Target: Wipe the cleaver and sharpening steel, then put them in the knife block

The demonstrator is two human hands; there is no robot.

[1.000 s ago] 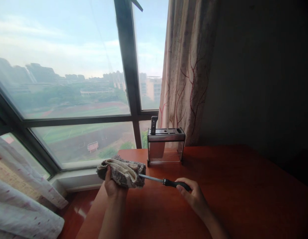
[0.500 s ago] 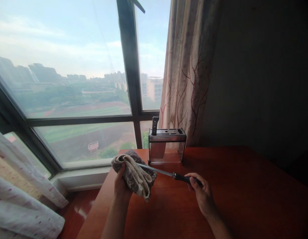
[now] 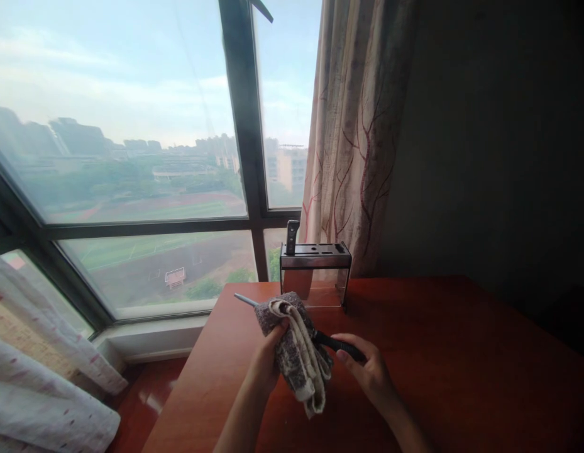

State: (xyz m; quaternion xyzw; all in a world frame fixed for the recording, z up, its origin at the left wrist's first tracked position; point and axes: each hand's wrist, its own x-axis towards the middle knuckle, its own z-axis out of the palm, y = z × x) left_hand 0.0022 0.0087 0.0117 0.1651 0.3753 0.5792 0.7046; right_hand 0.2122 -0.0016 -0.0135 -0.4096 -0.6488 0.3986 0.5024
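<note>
My left hand (image 3: 268,358) is closed on a folded grey and cream cloth (image 3: 296,352), which wraps round the rod of a honing steel (image 3: 244,299). The steel's pale tip pokes out of the cloth at the upper left; the middle of its rod is hidden. My right hand (image 3: 364,365) grips the black handle at the other end. Behind the cloth, a knife block (image 3: 315,257) with clear sides and a metal top stands upright on the table. One black-handled knife (image 3: 292,237) is in its left slot, its broad blade showing through the side.
The reddish-brown wooden table (image 3: 442,352) spreads under both hands. Beyond its far edge are a large window (image 3: 145,229) and a patterned curtain (image 3: 352,138). A white curtain (image 3: 51,390) hangs at the lower left.
The cloth in my left hand has slid right along the rod, from near the tip to beside the handle. The tip now shows past the cloth. My right hand has shifted slightly left.
</note>
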